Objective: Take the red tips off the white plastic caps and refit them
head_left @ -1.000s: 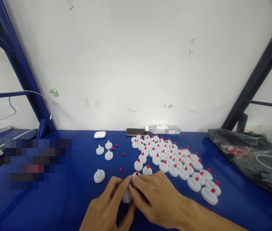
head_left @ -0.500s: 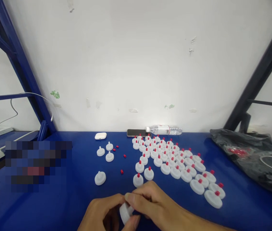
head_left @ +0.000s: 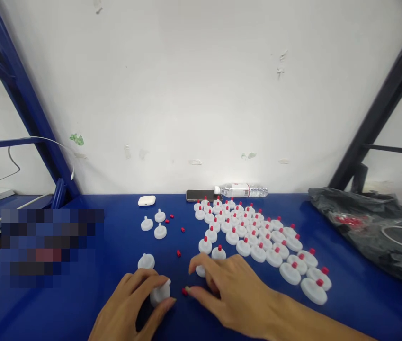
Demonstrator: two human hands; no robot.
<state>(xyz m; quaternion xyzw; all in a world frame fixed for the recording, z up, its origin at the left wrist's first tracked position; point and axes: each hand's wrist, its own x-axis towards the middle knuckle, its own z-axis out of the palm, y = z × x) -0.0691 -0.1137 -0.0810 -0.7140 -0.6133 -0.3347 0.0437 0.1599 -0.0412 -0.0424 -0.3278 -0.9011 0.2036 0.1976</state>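
My left hand (head_left: 138,300) is curled round a white round cap with a spout (head_left: 160,294), fingers behind it and thumb at its right side. I see no red tip on this cap. My right hand (head_left: 218,286) has thumb and index finger apart. Its thumb tip is at a small red tip (head_left: 184,291) low over the table; whether they touch I cannot tell. Another bare-spouted white cap (head_left: 146,261) lies just beyond my left fingers. My right hand partly covers a white cap (head_left: 201,271) behind it.
Several red-tipped white caps (head_left: 258,253) spread over the right of the blue table (head_left: 115,246). Bare caps (head_left: 160,231) and loose red tips (head_left: 178,254) lie left of centre. A water bottle (head_left: 239,190), a phone (head_left: 197,195) and a white case (head_left: 147,201) lie by the wall.
My hands, together around a white cap before, have come apart. The left has moved left and forward with the cap; the right has opened beside a red tip that was not visible before.
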